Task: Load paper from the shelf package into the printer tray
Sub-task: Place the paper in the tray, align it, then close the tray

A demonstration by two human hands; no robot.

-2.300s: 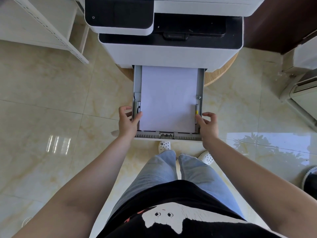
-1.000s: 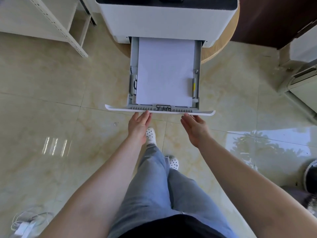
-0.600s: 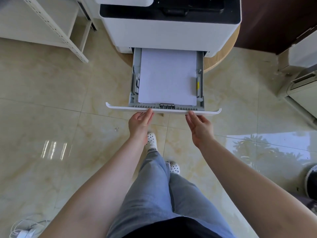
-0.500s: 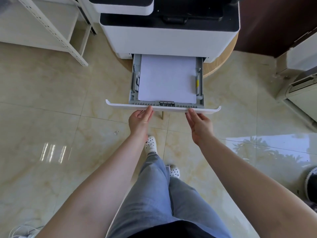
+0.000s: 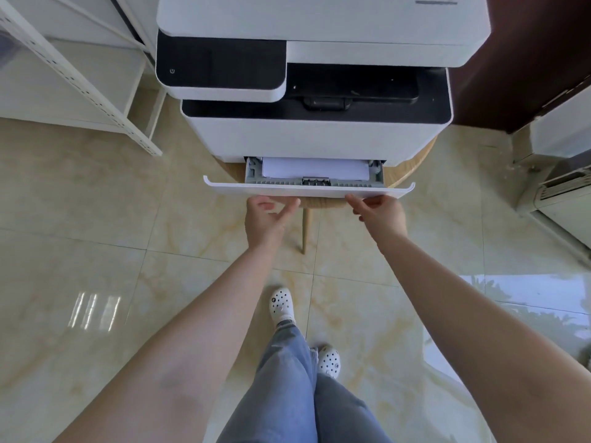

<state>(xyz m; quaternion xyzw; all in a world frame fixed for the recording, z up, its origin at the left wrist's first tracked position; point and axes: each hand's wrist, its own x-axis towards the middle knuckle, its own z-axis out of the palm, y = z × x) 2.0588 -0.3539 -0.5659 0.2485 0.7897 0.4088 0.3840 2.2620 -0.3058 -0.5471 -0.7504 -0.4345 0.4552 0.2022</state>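
Note:
The white printer (image 5: 313, 135) stands on a round wooden table straight ahead. Its paper tray (image 5: 230, 188) sticks out only a short way at the bottom, and a strip of white paper (image 5: 315, 169) shows inside it. My left hand (image 5: 267, 220) touches the tray's white front panel from below, fingers spread, left of centre. My right hand (image 5: 379, 214) presses its fingertips against the same panel right of centre. Neither hand holds anything. The paper package is out of view.
A white metal shelf unit (image 5: 80, 87) stands at the far left. A white appliance (image 5: 563, 174) sits low at the right edge, with a dark wooden wall behind it. The table's thin leg (image 5: 305, 228) stands between my hands on a glossy tiled floor.
The tray has slid most of the way into the printer, with both hands pushing its front panel. Far less paper shows than half a second ago.

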